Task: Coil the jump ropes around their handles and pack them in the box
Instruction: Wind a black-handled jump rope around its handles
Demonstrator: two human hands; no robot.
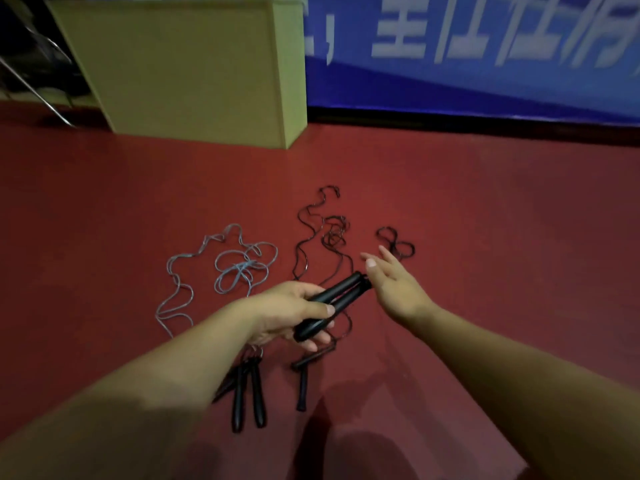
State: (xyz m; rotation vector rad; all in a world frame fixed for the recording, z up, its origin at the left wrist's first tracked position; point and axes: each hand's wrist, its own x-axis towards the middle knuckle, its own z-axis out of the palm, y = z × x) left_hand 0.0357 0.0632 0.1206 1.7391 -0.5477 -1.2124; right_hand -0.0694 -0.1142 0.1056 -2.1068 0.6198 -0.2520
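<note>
My left hand (294, 313) grips a pair of black jump-rope handles (341, 289) held side by side above the red floor. Their thin black rope (329, 233) trails away in loose tangles on the floor beyond. My right hand (394, 285) hovers by the handles' far end with fingers spread and holds nothing. A pale blue rope (239, 268) lies tangled to the left. Two more black handles (247, 396) lie on the floor under my left forearm, and a further black handle (302, 386) lies beside them.
A large yellow-green box (194, 71) stands on the floor at the back left. A blue banner (485, 64) with white characters covers the wall on the right. Metal chair legs (31, 81) show at the far left.
</note>
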